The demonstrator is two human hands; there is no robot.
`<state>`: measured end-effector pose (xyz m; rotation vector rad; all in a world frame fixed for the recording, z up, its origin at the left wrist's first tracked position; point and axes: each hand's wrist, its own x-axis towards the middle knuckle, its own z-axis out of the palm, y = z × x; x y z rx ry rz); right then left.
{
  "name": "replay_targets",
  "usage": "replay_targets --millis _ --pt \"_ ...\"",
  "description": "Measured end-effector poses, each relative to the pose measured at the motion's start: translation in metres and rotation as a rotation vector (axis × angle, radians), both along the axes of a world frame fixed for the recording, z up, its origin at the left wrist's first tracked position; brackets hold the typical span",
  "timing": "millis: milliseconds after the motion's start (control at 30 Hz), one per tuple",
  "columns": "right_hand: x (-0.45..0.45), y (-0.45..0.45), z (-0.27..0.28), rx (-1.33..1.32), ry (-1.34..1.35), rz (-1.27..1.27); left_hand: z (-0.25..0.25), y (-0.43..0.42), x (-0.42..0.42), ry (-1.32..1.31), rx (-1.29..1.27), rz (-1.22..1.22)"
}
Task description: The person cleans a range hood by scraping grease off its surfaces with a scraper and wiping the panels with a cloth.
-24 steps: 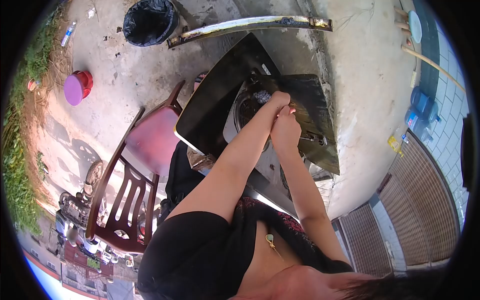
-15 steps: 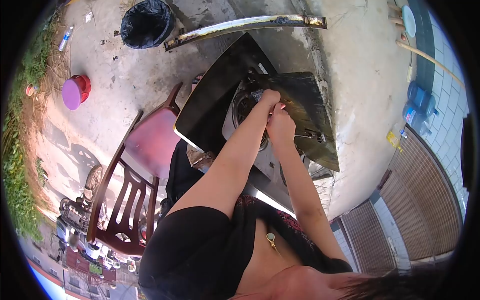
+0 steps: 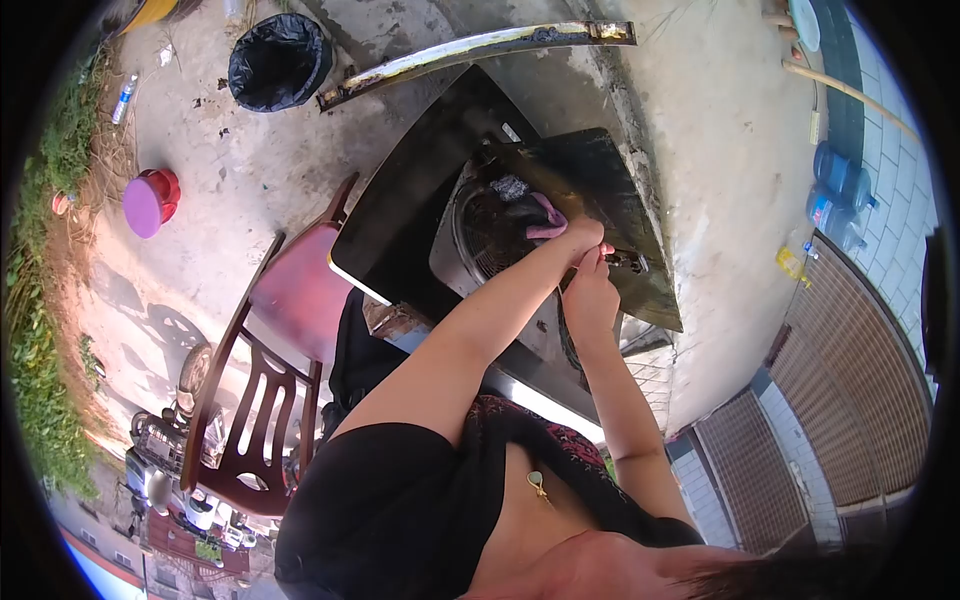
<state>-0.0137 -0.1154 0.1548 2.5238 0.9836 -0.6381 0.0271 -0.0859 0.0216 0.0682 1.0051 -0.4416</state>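
My left hand (image 3: 585,236) and my right hand (image 3: 592,298) are together over the right side of a dirty black stove panel (image 3: 590,170). Both have closed fingers, and whatever they grip is too small or hidden to make out. Just right of them is a small metal fitting (image 3: 630,262). A pink and dark curved item (image 3: 546,218) lies left of my left hand, beside a silvery scrubber-like wad (image 3: 510,187). Beneath these is a round, dark burner area (image 3: 480,235). A glossy black panel (image 3: 410,185) stands to the left.
A wooden chair (image 3: 300,285) is at the left, with a purple-topped red stool (image 3: 148,205) beyond. A black-lined bin (image 3: 280,62) and a long metal strip (image 3: 480,55) lie at the top. Large water bottles (image 3: 840,190) stand at the right.
Both hands have moved right and downward across the stove, towards the metal fitting. The pink and dark item now shows. The whole view has shifted slightly.
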Motion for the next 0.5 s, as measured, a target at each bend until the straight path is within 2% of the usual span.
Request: replay_targets --millis 100,200,300,500 --pt "0.000 -0.014 -0.010 0.004 0.032 0.042 -0.015 -0.011 -0.004 -0.057 0.165 -0.127" --pt "0.011 -0.011 -0.012 -0.050 0.013 0.134 -0.002 0.002 -0.003 0.027 -0.012 0.113" --pt "0.015 -0.006 -0.011 -0.098 0.050 0.119 0.005 0.006 -0.003 0.071 -0.063 0.170" --pt "0.020 0.013 -0.003 -0.039 0.024 0.113 0.007 0.016 0.003 0.154 -0.150 0.089"
